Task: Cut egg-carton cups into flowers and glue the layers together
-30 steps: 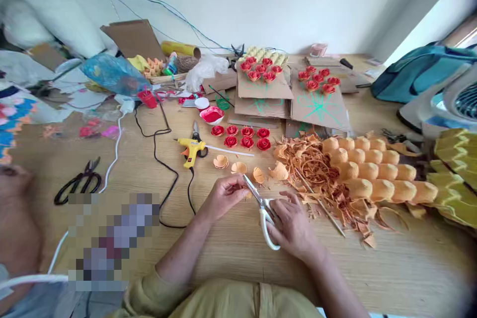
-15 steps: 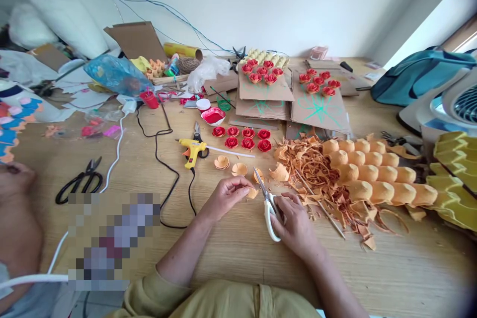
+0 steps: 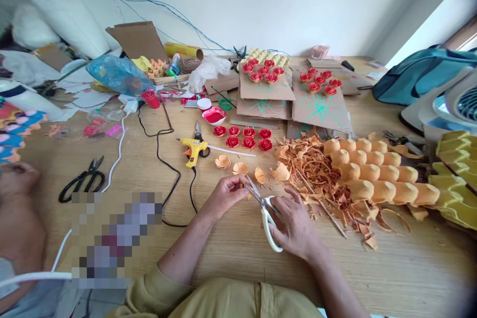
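My right hand [image 3: 294, 221] grips white-handled scissors [image 3: 269, 231], the blades parted and pointing up and left. Their tips reach the fingertips of my left hand [image 3: 225, 198], which is pinched around a small orange egg-carton piece, now mostly hidden by fingers and blades. Just beyond my hands lie cut carton cups: a layered one [image 3: 222, 161], an open one [image 3: 240, 168] and a slit one [image 3: 260, 175]. A torn carton piece [image 3: 280, 172] is beside them. Several red paper roses [image 3: 249, 143] stand in two rows farther back.
Orange carton scraps [image 3: 303, 161] and an egg carton [image 3: 380, 171] cover the right side. A thin stick [image 3: 324, 208] lies there. A yellow glue gun [image 3: 193, 151], black-handled scissors [image 3: 82, 181] and cables are left. A red paint bowl [image 3: 213, 116] sits behind. Another person's arm [image 3: 18, 208] is far left.
My right hand has turned the scissors leftward, bringing the blades from beside the slit cup to my left fingertips. The piece in my left hand is less visible now.
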Tool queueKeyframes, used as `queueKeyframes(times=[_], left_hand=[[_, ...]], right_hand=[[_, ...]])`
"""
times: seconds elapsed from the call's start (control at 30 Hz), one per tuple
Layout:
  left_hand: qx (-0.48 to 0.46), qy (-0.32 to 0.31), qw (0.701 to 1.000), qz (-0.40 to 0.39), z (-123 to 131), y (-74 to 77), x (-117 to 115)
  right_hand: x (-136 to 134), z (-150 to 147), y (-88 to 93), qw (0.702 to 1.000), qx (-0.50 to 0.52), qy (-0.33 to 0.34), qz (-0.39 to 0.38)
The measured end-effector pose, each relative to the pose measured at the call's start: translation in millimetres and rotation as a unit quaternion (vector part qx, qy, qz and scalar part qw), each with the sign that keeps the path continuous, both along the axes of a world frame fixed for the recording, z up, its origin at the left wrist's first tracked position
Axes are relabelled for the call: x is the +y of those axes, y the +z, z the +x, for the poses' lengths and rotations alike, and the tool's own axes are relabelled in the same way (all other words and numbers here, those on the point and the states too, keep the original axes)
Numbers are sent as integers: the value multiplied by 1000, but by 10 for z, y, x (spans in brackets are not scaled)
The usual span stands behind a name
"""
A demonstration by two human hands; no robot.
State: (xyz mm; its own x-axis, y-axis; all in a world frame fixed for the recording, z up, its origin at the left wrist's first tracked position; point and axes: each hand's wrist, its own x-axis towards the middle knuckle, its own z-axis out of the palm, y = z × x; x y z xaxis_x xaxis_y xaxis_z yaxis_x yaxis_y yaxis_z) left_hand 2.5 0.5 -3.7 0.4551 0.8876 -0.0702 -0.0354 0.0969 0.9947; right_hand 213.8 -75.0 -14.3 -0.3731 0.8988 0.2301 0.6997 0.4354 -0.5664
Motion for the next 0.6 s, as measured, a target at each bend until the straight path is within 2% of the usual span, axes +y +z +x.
queueKeyframes(times=[0.6], left_hand=[[17, -11, 999, 39, 0, 24, 6]], right_hand=[[-9, 18, 23, 999, -43, -6, 15]])
